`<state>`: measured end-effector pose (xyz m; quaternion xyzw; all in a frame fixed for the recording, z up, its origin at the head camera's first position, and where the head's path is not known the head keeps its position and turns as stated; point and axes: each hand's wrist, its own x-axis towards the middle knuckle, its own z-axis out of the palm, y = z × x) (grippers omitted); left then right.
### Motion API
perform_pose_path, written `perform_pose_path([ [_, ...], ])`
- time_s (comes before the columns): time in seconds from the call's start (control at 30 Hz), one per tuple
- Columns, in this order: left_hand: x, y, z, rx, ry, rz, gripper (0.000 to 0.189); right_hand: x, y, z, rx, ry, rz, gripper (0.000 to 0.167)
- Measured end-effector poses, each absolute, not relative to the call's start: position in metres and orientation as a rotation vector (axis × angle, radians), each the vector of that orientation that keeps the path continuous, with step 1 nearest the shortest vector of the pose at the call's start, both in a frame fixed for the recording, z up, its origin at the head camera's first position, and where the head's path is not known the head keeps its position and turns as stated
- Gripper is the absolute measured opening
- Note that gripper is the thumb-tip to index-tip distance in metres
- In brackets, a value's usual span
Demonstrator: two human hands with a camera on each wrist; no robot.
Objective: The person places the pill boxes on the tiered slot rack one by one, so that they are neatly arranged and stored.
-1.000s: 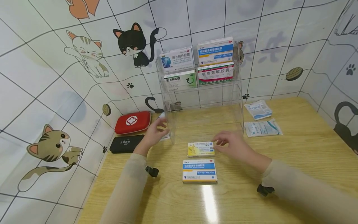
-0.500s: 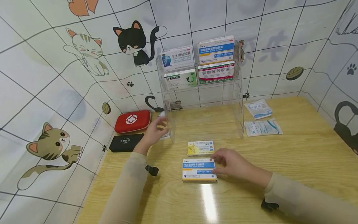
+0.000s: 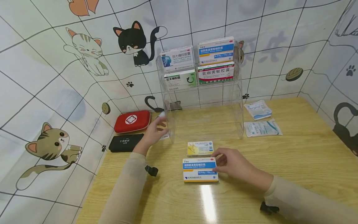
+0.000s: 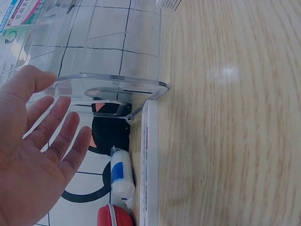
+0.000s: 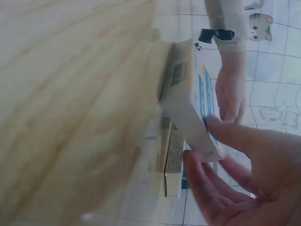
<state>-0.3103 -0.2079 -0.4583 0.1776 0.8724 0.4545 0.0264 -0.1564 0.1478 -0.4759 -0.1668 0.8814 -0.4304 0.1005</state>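
Observation:
In the head view my right hand point(image 3: 236, 166) pinches the right end of a white, blue and orange medicine box point(image 3: 199, 171). The right wrist view shows its thumb on the printed face and fingers at the end, the box point(image 5: 188, 99) tilted. A smaller yellow-and-white medicine box point(image 3: 195, 148) lies just behind it on the table. My left hand point(image 3: 153, 132) is at the left side of a clear acrylic display rack point(image 3: 204, 129). In the left wrist view its fingers are loosely spread, and the thumb overlaps the rack's edge point(image 4: 113, 77).
Four-slot upper tiers of the rack hold several medicine boxes point(image 3: 216, 74). At the left are a red first-aid case point(image 3: 132, 121) and a black pouch point(image 3: 126, 143). Two flat packets, one marked Surgical point(image 3: 258, 110) and one blue-white point(image 3: 263, 128), lie right of the rack.
My right hand has moved from the yellow-and-white box toward me to the larger blue-and-white box and now pinches it, its near edge shifted slightly right. The left hand stays at the rack.

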Motion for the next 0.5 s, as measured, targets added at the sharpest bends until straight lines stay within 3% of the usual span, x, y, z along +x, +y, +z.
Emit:
perform_pose_path([
  [0.17,-0.311,-0.207,-0.458,0.552,2.690,1.413,0.047,-0.159,0.152,-0.468,-0.484,2.664,-1.443,0.022],
  [0.5,-0.312,-0.208,-0.461,0.549,2.688,1.423,0.048,-0.202,0.159,-0.439,-0.748,2.959,-1.538,0.022],
])
